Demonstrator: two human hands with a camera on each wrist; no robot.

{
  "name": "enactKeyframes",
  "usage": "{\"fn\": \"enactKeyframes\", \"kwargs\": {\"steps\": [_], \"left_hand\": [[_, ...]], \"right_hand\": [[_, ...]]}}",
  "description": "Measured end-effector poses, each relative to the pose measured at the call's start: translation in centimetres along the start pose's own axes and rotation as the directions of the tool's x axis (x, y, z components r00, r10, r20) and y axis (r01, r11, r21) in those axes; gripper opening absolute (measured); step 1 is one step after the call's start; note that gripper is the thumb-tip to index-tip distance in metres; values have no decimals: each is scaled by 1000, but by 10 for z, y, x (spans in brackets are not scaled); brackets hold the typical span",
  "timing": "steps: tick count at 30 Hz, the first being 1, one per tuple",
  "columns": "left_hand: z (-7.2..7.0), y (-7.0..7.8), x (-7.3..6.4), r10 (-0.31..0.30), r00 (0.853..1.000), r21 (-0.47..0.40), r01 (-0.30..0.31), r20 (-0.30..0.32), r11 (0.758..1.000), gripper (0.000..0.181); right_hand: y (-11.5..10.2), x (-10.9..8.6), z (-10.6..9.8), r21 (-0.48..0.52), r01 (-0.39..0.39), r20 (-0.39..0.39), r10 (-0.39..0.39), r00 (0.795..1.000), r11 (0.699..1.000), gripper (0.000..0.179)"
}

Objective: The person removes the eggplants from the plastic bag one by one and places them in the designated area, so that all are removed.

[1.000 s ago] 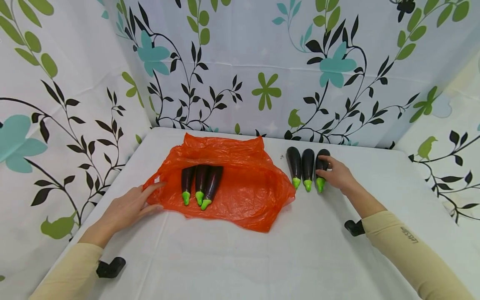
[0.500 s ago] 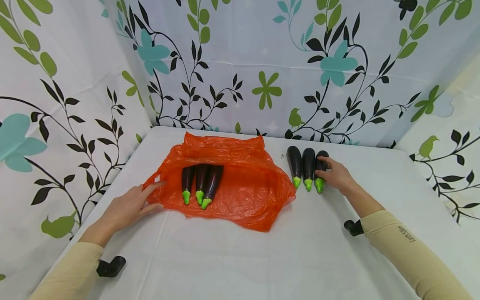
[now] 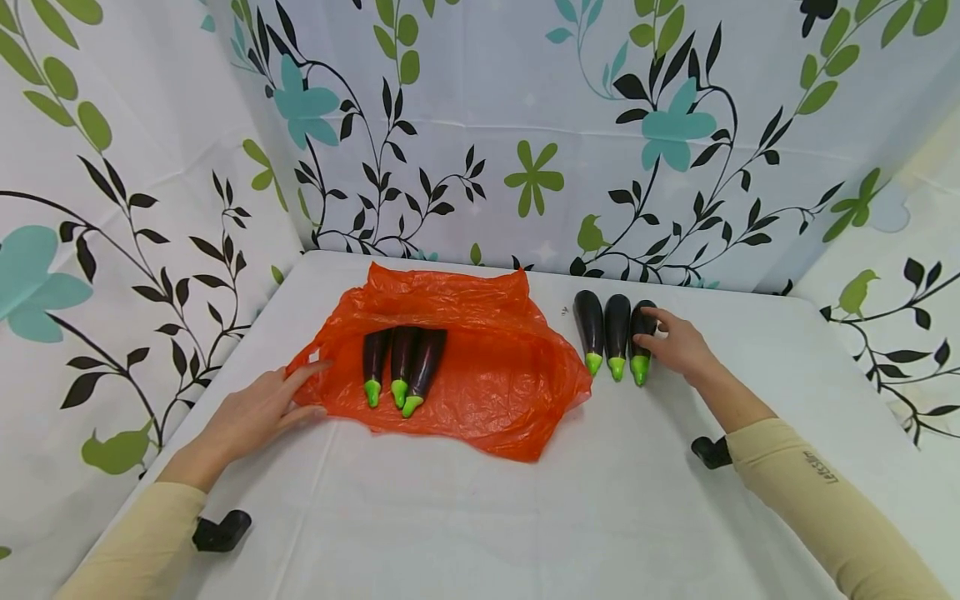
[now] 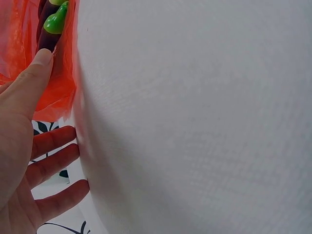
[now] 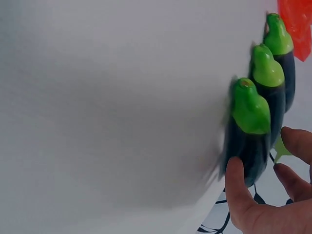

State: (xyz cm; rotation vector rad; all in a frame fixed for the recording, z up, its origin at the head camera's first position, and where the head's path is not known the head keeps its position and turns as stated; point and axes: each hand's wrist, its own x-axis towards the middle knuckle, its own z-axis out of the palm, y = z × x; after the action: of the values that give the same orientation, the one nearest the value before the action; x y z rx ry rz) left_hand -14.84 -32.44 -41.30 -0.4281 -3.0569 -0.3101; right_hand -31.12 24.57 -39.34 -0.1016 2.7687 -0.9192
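- A glossy dark-purple eggplant with a bright green cap (image 5: 249,131) lies at the right end of a row of three, stem toward the person.
- The right hand (image 3: 678,346) straddles it, fingers spread and gently bent; the thumb touches it, but no closed pinch shows.
- Two matching eggplants (image 3: 617,329) lie close on its left, the farther one just beside the bag; an uneven sideways push could roll them askew or into its edge.
- A thin, crinkled orange-red plastic bag (image 3: 495,383) lies mouth toward the person, with three more eggplants (image 3: 402,367) partly under its upper layer.
- The left hand (image 3: 251,415) lies spread at its left edge, thumb over the plastic; the index finger's hold cannot be told. A tug there could drag the bag and disturb those inside.
- The white-covered surface (image 3: 420,517) looks smooth, so rounded bodies may slip.
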Motion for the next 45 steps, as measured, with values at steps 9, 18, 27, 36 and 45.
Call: {"fn": "enactKeyframes", "kwargs": {"steps": [9, 18, 27, 36, 45], "left_hand": [[0, -1, 0, -1, 1000, 1, 1, -2, 1000, 66], [1, -2, 1, -8, 1000, 3, 8, 7, 1000, 67], [1, -3, 1, -6, 1000, 4, 6, 8, 1000, 67], [-1, -1, 2, -12, 1000, 2, 12, 9, 1000, 67], [0, -2, 1, -14, 1000, 1, 14, 15, 1000, 68]], "right_hand": [[-16, -10, -9, 67, 8, -79, -3, 997, 998, 68], [-52, -38, 0, 110, 96, -72, -88, 993, 989, 65], [-90, -69, 25, 142, 233, -38, -230, 973, 962, 60], [-122, -86, 58, 229, 340, 56, -361, 931, 912, 57], [-155, -78, 99, 239, 353, 161, -395, 905, 905, 58]]}}
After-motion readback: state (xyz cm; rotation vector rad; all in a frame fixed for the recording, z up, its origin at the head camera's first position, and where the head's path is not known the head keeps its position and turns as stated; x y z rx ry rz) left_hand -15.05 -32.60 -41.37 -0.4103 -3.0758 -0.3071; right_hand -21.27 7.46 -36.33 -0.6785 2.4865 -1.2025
